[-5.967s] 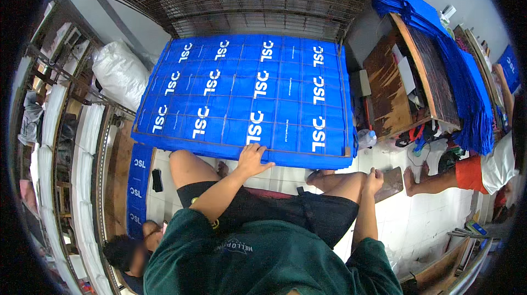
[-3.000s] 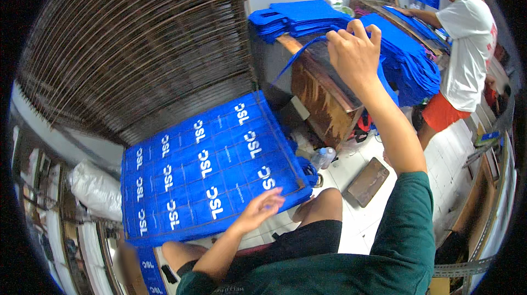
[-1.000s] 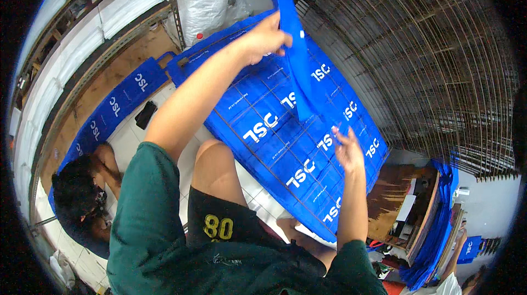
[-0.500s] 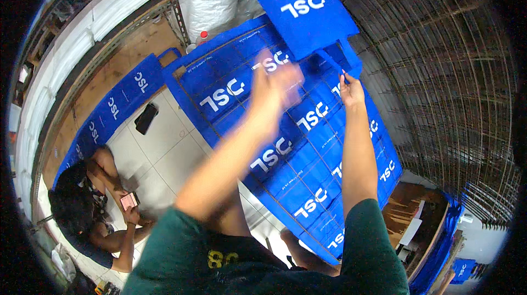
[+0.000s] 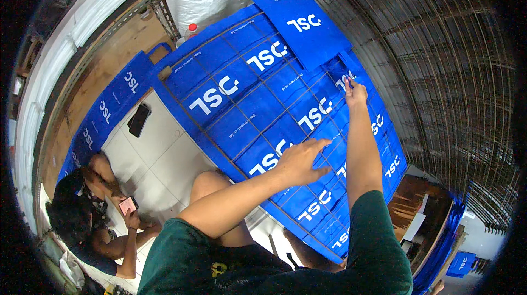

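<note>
Two hands (image 5: pixel 301 162) on blue bags (image 5: pixel 258 113)

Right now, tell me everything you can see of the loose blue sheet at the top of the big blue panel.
The loose blue sheet is a flat, roughly rectangular piece of what looks like thin non-woven fabric, bright blue with white lettering. It lies tilted over the far end of the big blue panel, overlapping it. Its near corner reaches toward the right hand, whose fingertips pinch blue material just below it. The left hand rests lower on the panel, apart from the sheet.
</note>
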The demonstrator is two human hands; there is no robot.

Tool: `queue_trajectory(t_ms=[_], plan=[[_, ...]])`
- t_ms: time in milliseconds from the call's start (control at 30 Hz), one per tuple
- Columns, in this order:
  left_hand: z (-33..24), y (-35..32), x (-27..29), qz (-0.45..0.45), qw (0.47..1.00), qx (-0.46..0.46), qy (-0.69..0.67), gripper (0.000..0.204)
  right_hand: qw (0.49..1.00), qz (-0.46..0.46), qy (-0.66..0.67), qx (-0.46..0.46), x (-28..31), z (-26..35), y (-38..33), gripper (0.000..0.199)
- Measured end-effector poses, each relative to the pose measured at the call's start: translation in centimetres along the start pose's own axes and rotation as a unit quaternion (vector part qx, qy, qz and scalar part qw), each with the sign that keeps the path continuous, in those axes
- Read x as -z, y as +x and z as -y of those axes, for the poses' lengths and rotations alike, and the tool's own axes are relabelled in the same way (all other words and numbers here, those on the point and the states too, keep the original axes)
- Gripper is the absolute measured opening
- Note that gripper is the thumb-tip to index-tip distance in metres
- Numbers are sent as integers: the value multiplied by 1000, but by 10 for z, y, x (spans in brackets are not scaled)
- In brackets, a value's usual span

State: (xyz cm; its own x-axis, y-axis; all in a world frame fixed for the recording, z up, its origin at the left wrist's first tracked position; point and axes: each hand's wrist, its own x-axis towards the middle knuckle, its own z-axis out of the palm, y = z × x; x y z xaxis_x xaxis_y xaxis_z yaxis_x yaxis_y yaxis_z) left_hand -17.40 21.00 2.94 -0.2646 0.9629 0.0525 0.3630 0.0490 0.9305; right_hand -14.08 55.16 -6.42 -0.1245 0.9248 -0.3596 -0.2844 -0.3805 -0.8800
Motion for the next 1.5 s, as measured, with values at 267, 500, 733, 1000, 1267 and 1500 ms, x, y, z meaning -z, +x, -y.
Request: queue_trajectory(t_ms=[267, 500, 733, 1000, 1267, 1500], plan=[[-1, 4, -13, 56, 997, -38, 37, 52, 999, -23, -4, 41, -14, 18, 9, 55], [1, 7, -14, 78, 995, -31, 49, 52, 992, -53, -77, 89, -16, 30, 29, 38], [5, 7, -11, 69, 995, -40, 51, 52, 980, -124, -143, 66, 1, 9, 26, 40], [4, 7, -12, 74, 994, -55, 52, 48, 960, -105, -231, 119, 21, 4, 38, 37], [3, 9, -12, 83, 994, -62, 41, 49, 699, -48, -572, 427, 80, 36, -91, 40], [-11, 0, -18, 110, 987, -96, 60, 53, 692, -169, -567, 414, 256, 172, -256, 29]])
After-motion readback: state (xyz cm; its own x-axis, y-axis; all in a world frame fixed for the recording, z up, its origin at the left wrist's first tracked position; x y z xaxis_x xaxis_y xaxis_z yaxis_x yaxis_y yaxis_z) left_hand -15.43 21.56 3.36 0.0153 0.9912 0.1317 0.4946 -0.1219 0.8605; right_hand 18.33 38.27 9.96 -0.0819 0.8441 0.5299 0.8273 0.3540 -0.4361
